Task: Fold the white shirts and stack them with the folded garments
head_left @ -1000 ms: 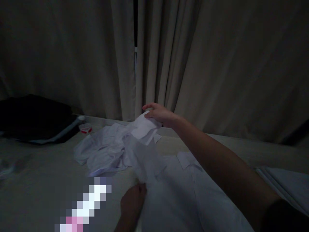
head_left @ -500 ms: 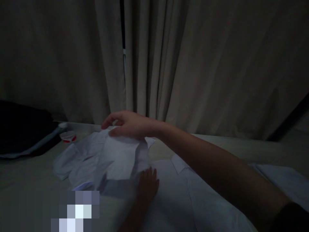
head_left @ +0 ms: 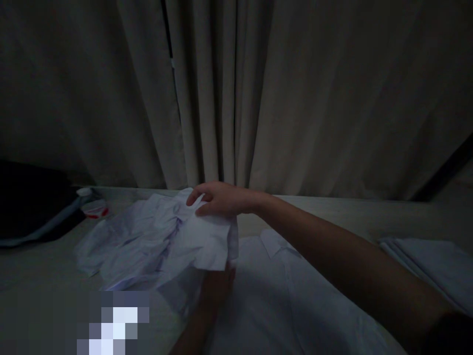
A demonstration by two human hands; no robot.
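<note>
My right hand (head_left: 221, 198) reaches across from the right. Its thumb and fingers pinch the upper edge of a crumpled white garment (head_left: 136, 239), whose stiff flap hangs down below the hand. Low under that flap is my left hand (head_left: 217, 288), close to a white collared shirt (head_left: 258, 291). The flap covers most of the left fingers, so I cannot tell whether they grip anything. The shirt lies flat with its collar away from me and a seam running down its front. Whether the two white cloths are joined is not clear.
Folded white cloth (head_left: 432, 266) lies at the right. At the far left is a dark stack of cloth (head_left: 33, 207) beside a small clear container with red marks (head_left: 95, 209). Beige curtains (head_left: 314, 98) hang behind the pale surface. A pixelated patch hides the lower left.
My right hand has shifted right, drawing the white garment's flap along. My left hand, earlier in view with fingers spread, is now mostly under the flap. The view has also turned slightly.
</note>
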